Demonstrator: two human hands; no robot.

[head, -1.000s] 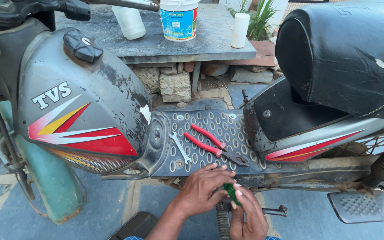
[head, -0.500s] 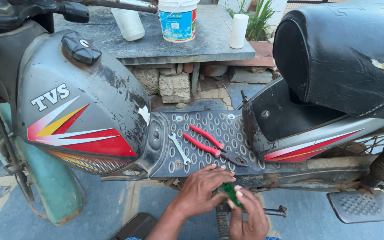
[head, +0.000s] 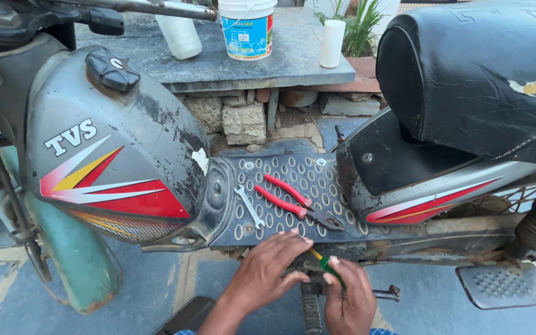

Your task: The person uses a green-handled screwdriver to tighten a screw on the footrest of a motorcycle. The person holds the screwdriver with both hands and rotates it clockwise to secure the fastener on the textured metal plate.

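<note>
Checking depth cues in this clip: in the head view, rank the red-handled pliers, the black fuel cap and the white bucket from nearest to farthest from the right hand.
1. Red-handled pliers, on the footboard just above the right hand.
2. Black fuel cap, upper left on the tank.
3. White bucket, on the stone slab at the top.

An outdoor yard, probably beside a home or a roadside repair spot: a worn moped (head: 125, 161) stands on stone paving (head: 150, 279), with a stone slab bench (head: 280, 62) on rough blocks, a plastic bucket (head: 247, 28) and plants (head: 361, 25) behind.
</note>
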